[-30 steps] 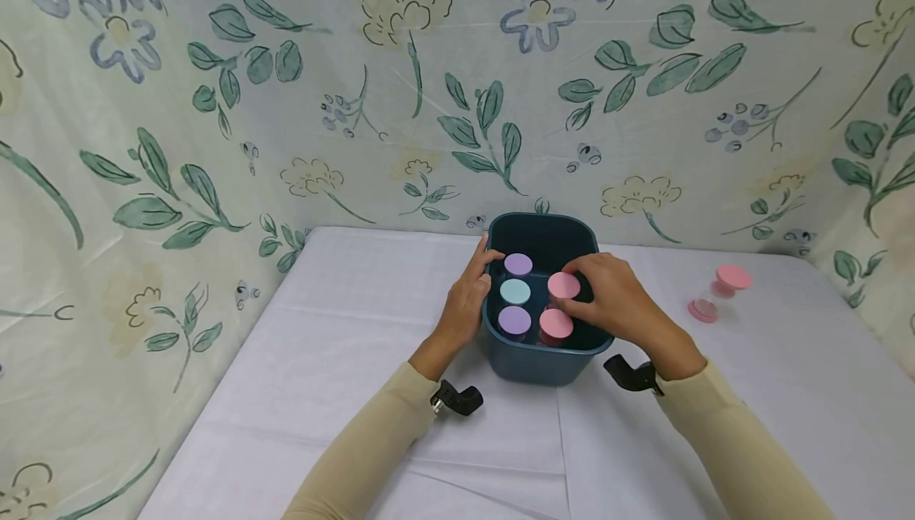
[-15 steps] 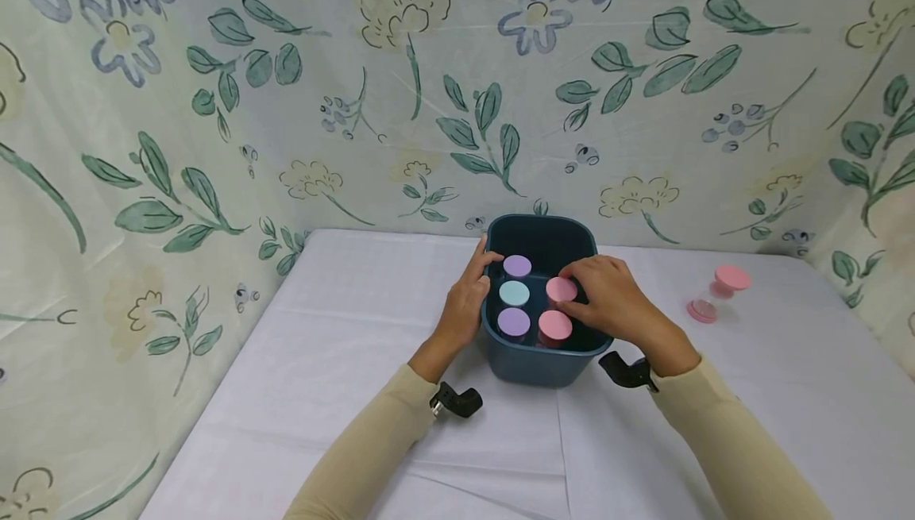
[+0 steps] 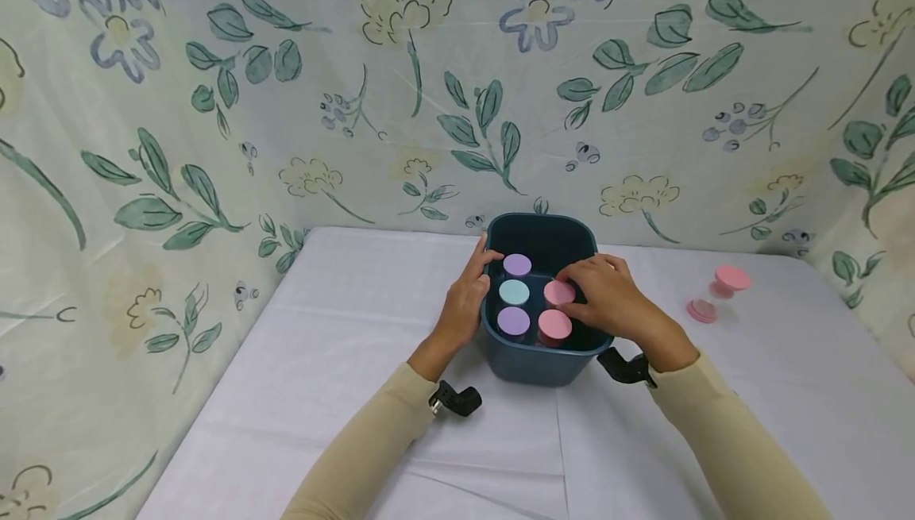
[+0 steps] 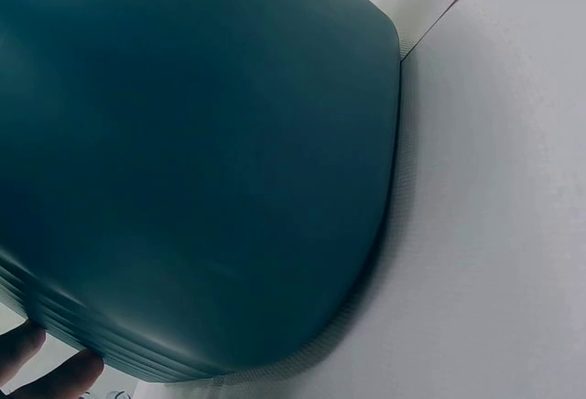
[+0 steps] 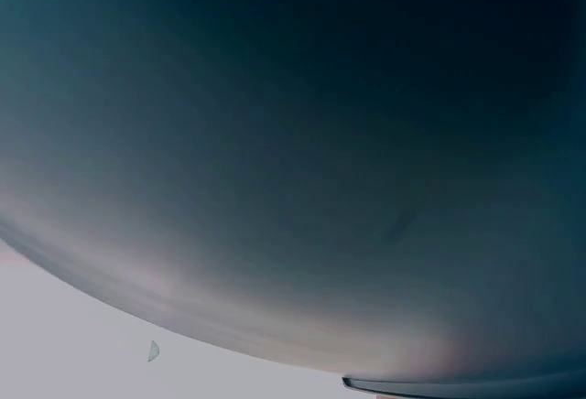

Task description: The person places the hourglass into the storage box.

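A dark teal bin (image 3: pixel 540 365) stands on the table with several small sand timers inside. My left hand (image 3: pixel 466 298) grips its left rim, one digit hooked over the edge; in the left wrist view, fingers (image 4: pixel 62 377) touch the bin's ribbed part. My right hand (image 3: pixel 604 294) reaches over the right rim and pinches a pink-capped sand timer (image 3: pixel 559 293). Another pink-capped sand timer (image 3: pixel 554 325) sits just in front of it. Along the left side stand a purple-capped one (image 3: pixel 517 265), a mint-capped one (image 3: pixel 514 292) and a second purple-capped one (image 3: pixel 513 321).
One more pink sand timer (image 3: pixel 719 293) lies tilted on the white tablecloth (image 3: pixel 343 361) to the right. A floral cloth (image 3: pixel 400 139) hangs right behind the table and at the sides. The bin's wall (image 5: pixel 293 188) fills most of the right wrist view.
My right hand has shifted slightly left and nearer me, and the pink sand timer in its fingers has moved with it, closer to the mint-capped one. My left hand stays put.
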Available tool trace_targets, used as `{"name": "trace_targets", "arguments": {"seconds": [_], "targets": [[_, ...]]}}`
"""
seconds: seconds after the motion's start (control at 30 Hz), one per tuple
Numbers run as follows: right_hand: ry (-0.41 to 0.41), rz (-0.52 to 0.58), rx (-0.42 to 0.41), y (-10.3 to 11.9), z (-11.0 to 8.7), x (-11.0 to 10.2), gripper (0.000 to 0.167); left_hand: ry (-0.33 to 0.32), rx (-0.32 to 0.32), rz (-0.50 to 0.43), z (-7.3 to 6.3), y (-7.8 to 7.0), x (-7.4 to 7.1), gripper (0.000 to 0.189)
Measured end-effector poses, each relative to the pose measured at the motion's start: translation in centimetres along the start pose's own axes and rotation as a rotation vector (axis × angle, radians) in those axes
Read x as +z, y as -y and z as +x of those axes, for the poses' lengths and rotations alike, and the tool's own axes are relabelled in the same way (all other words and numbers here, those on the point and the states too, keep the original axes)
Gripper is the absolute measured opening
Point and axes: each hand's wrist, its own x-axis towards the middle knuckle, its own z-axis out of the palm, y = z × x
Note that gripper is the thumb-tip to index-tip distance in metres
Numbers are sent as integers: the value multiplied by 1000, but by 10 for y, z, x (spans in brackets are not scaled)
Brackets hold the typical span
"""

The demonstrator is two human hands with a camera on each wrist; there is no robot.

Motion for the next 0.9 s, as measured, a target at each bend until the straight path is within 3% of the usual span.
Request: {"name": "trace_targets", "arguments": {"seconds": [0.9], "targets": [[72,107,-53,-9,2,-6,42,-12,-3,2,3,4,4,44]]}}
